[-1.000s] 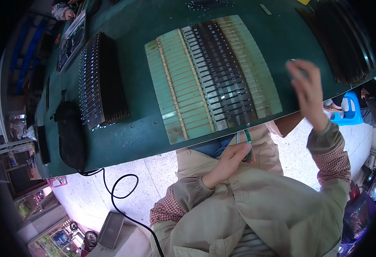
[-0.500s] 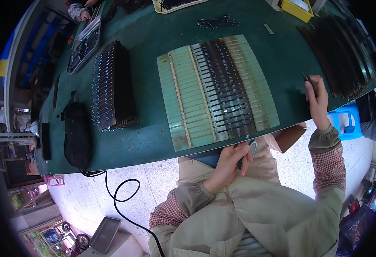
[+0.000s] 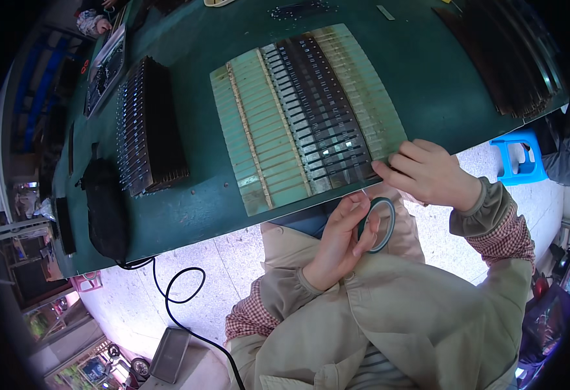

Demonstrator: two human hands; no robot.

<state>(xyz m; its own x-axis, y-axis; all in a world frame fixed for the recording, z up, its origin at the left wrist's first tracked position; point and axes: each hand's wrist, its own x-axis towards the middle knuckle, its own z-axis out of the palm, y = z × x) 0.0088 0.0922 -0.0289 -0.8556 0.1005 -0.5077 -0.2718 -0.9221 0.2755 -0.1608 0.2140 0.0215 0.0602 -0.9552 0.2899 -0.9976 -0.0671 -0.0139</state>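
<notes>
At the table's near edge lies a pale green grooved board [image 3: 246,130], tilted slightly. Across its middle runs a dark band [image 3: 320,91] with rows of small pale marks, beside thin black leads set in the grooves. Just off the board's near edge, my left hand [image 3: 340,240] is closed on a roll of tape [image 3: 389,227]. A thin, clear strip seems to rise from near its thumb toward the board. My right hand [image 3: 428,172] is at the board's near right corner, fingertips pinched together. What those fingers hold, if anything, is hidden.
Left of the board stands a stack of dark strips [image 3: 152,127], with a black pouch [image 3: 103,211] nearer. More dark strips [image 3: 499,58] lie at the right. A tray of small parts [image 3: 106,75] sits far left, by another person's hand [image 3: 103,26]. A blue stool [image 3: 519,156] stands right.
My right hand has come left from the table's right side to the board's near corner; the dark tool it held no longer shows. My left hand has turned, showing more tape roll. The view has shifted.
</notes>
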